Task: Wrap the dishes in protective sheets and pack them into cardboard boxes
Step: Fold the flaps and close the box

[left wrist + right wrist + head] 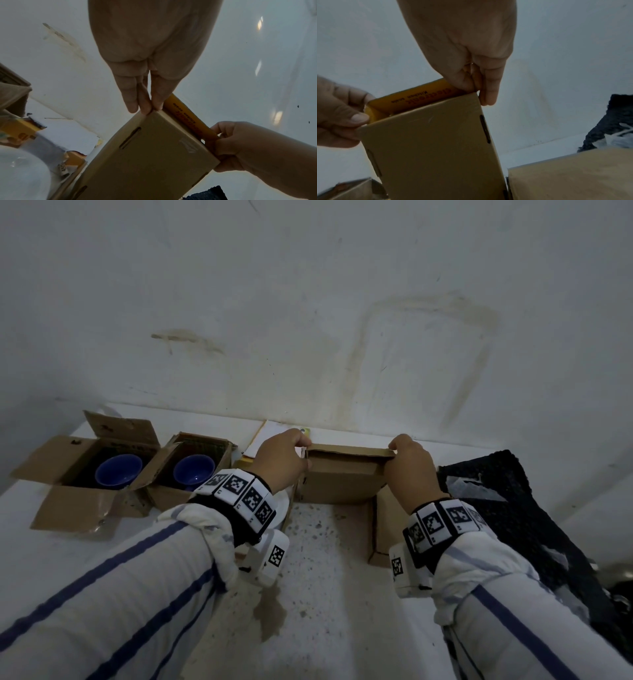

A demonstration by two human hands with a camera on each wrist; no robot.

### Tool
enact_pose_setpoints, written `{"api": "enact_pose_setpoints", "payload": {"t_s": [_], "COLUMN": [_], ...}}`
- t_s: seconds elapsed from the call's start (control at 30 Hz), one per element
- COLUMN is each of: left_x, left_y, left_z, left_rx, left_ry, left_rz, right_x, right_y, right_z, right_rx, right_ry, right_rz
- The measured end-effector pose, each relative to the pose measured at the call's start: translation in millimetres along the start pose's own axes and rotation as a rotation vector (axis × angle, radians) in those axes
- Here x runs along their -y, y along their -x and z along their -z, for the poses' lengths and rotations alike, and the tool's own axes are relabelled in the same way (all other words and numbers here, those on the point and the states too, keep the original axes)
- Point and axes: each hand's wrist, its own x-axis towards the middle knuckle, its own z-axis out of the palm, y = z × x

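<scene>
Both the left hand (pixel 279 455) and right hand (pixel 409 462) pinch the top corners of a flat cardboard box (pixel 342 477) upright on the table (pixel 329 559), where an even pull should open it squarely.

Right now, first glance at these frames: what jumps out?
Both hands, left hand and right hand, pinch the top corners of a flat cardboard box held on edge at the centre of the table, near the wall. Inside its open top sits a yellow carton printed "Kitchen scale". At far left, two open cardboard boxes each hold a blue bowl.
</scene>
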Motion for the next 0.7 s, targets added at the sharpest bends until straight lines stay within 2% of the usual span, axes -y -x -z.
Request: {"api": "enact_pose_setpoints", "payload": {"t_s": [0.1,0.27,0.47,0.7], "left_x": [2,1,2,2], "left_y": [-2,-6,-4,1], "left_z": [-1,-2,-7,-5], "left_rx": [0.001,-0.016,-0.054,0.035], "left_ry": [-0.003,0.017,0.021,-0.1], "left_rz": [-0.018,-0.025,-0.035,-0.065], "right_x": [-5,-12,-14,-16], "right_y": [0,1,3,2], "right_z": [3,-3,-5,-10], "right_rx": [-0.012,-0.015,0.02,0.049], "right_ry": [-0.061,0.025,0.113,0.052], "right_rz": [-0.015,0.09,0.135,0.121]}}
